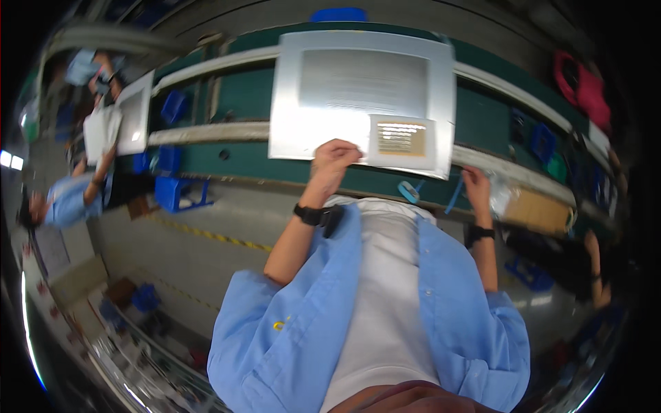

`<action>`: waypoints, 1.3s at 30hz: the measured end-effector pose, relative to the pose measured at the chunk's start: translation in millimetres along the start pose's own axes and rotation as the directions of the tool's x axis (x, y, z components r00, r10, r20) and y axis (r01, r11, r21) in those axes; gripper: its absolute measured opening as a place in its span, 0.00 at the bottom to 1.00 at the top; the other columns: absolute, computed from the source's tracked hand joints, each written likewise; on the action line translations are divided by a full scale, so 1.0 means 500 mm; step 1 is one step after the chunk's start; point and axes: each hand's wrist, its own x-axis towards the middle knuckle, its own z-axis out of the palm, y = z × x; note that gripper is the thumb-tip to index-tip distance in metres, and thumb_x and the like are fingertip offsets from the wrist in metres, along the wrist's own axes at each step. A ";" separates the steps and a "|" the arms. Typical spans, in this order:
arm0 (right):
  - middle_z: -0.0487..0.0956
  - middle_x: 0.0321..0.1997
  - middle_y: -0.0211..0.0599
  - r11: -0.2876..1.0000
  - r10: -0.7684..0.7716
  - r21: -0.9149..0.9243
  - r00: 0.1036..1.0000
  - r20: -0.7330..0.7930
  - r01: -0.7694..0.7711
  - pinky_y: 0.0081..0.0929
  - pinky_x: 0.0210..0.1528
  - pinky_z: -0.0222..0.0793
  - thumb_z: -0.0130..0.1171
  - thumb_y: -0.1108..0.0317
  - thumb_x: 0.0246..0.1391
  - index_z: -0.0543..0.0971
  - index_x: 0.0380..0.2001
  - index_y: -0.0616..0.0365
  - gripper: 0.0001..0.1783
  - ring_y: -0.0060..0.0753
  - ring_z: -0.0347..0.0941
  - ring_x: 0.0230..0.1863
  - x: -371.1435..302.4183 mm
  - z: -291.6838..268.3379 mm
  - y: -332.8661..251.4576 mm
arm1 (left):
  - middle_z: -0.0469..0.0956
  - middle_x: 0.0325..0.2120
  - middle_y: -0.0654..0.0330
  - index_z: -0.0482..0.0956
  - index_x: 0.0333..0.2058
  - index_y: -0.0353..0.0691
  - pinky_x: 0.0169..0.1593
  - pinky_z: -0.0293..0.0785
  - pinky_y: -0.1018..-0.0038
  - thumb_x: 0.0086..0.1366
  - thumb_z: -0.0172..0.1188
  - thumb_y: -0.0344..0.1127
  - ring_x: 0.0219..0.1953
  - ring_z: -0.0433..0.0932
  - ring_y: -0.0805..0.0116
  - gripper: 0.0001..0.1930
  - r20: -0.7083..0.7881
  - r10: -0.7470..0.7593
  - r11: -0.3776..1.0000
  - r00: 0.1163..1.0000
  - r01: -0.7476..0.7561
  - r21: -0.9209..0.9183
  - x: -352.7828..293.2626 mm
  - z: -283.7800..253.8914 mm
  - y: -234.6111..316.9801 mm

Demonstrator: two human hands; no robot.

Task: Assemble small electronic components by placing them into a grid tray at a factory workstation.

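Observation:
A large silver panel (286, 103) with a grey rectangular area lies across the workbench in front of me. On its near right part sits a small white-framed plate (435, 148) with a gold, shiny middle. My left hand (334, 164) is at the panel's near edge, beside this plate, fingertips pinched together; whatever is between them is too small to make out. Off the panel's near right corner, my right hand (478, 189) has its fingers closed at the upper end of a thin blue strip (454, 195). A light-blue ring-shaped roll (409, 192) is at the bench edge between my hands.
Pale rails (213, 133) run along the green bench (241, 162) on both sides. To the right lie clear plastic wrap (501, 196) and a brown cardboard piece (537, 210). Blue bins (174, 107) and a blue stool (180, 194) are leftward, where another person (76, 199) handles a similar panel.

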 end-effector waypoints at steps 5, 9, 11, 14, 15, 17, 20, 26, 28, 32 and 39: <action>0.85 0.37 0.41 0.991 -0.106 -0.066 0.988 0.112 0.114 0.26 0.44 0.75 0.65 0.59 0.60 0.82 0.49 0.62 0.20 0.27 0.80 0.39 0.155 -0.033 -0.020 | 0.84 0.35 0.53 0.81 0.39 0.31 0.48 0.80 0.75 0.60 0.67 0.21 0.40 0.84 0.67 0.08 -0.001 0.035 0.999 0.999 -0.035 -0.036 -0.023 0.024 0.027; 0.86 0.40 0.45 0.997 -0.069 -0.025 0.996 -0.054 0.068 0.31 0.45 0.75 0.66 0.54 0.59 0.82 0.49 0.63 0.24 0.34 0.82 0.42 0.282 0.006 0.023 | 0.84 0.36 0.54 0.82 0.38 0.32 0.49 0.80 0.75 0.60 0.68 0.21 0.40 0.84 0.68 0.07 -0.033 0.024 0.999 0.999 -0.026 -0.038 -0.029 -0.001 0.018; 0.86 0.39 0.47 0.976 -0.094 -0.197 0.996 0.003 0.092 0.33 0.45 0.75 0.66 0.52 0.58 0.83 0.47 0.63 0.24 0.39 0.83 0.41 0.308 0.040 -0.027 | 0.85 0.36 0.54 0.82 0.38 0.32 0.49 0.80 0.75 0.60 0.68 0.21 0.40 0.84 0.69 0.07 -0.051 0.023 0.999 0.998 -0.025 -0.045 -0.033 -0.019 0.010; 0.85 0.37 0.48 0.946 -0.092 -0.311 0.995 0.033 0.097 0.35 0.44 0.75 0.65 0.51 0.57 0.84 0.44 0.63 0.24 0.43 0.83 0.40 0.303 0.072 -0.115 | 0.85 0.36 0.55 0.82 0.38 0.32 0.49 0.80 0.76 0.60 0.68 0.21 0.40 0.84 0.69 0.07 -0.138 0.058 0.997 0.989 -0.063 -0.034 -0.056 -0.057 0.014; 0.85 0.35 0.48 0.937 -0.081 -0.338 0.996 0.033 0.088 0.36 0.43 0.75 0.65 0.51 0.57 0.84 0.42 0.62 0.23 0.44 0.83 0.39 0.296 0.084 -0.142 | 0.85 0.36 0.55 0.82 0.38 0.32 0.49 0.80 0.76 0.60 0.68 0.21 0.40 0.84 0.69 0.07 -0.140 0.059 0.997 0.988 -0.064 -0.036 -0.059 -0.062 0.011; 0.85 0.34 0.48 0.928 -0.067 -0.365 0.997 0.030 0.073 0.36 0.42 0.76 0.65 0.50 0.56 0.84 0.41 0.62 0.23 0.46 0.83 0.38 0.284 0.105 -0.184 | 0.85 0.36 0.55 0.82 0.38 0.32 0.49 0.80 0.76 0.60 0.68 0.21 0.40 0.83 0.69 0.08 -0.173 0.052 0.998 0.984 -0.056 -0.020 -0.061 -0.068 0.005; 0.85 0.33 0.49 0.913 -0.130 -0.385 0.991 0.036 0.134 0.36 0.42 0.77 0.66 0.54 0.56 0.85 0.40 0.62 0.21 0.47 0.83 0.36 0.259 0.134 -0.223 | 0.85 0.36 0.55 0.82 0.38 0.33 0.49 0.79 0.75 0.60 0.68 0.21 0.41 0.83 0.70 0.08 -0.197 0.035 0.999 0.980 -0.034 0.011 -0.063 -0.068 0.000; 0.82 0.31 0.53 0.886 -0.113 -0.431 0.981 0.157 0.171 0.49 0.38 0.74 0.63 0.55 0.56 0.83 0.31 0.62 0.17 0.57 0.79 0.35 0.260 0.282 -0.301 | 0.84 0.38 0.54 0.82 0.39 0.34 0.51 0.79 0.73 0.59 0.69 0.21 0.43 0.83 0.67 0.09 -0.275 0.010 0.990 0.961 0.030 0.141 -0.057 -0.075 -0.043; 0.81 0.33 0.54 0.929 -0.183 -0.299 0.973 0.141 0.218 0.51 0.42 0.74 0.65 0.56 0.55 0.82 0.28 0.62 0.17 0.59 0.79 0.38 0.259 0.337 -0.304 | 0.84 0.39 0.54 0.81 0.40 0.34 0.52 0.78 0.73 0.60 0.68 0.21 0.43 0.83 0.67 0.10 -0.283 0.048 0.987 0.958 -0.001 0.163 -0.064 -0.082 -0.063; 0.81 0.43 0.52 0.956 -0.205 -0.205 0.978 0.040 0.208 0.48 0.51 0.74 0.64 0.59 0.57 0.81 0.36 0.64 0.17 0.55 0.76 0.50 0.233 0.371 -0.342 | 0.85 0.38 0.55 0.81 0.40 0.33 0.50 0.78 0.74 0.61 0.68 0.21 0.41 0.83 0.69 0.10 -0.297 0.065 0.969 0.953 0.011 0.249 -0.061 -0.101 -0.100; 0.79 0.47 0.48 0.976 -0.185 -0.097 0.977 0.108 0.196 0.43 0.54 0.74 0.64 0.60 0.57 0.80 0.39 0.66 0.17 0.50 0.73 0.55 0.230 0.379 -0.363 | 0.84 0.36 0.59 0.81 0.48 0.33 0.46 0.77 0.78 0.61 0.69 0.23 0.37 0.81 0.74 0.16 -0.459 0.012 0.909 0.888 0.181 0.375 -0.017 -0.097 -0.148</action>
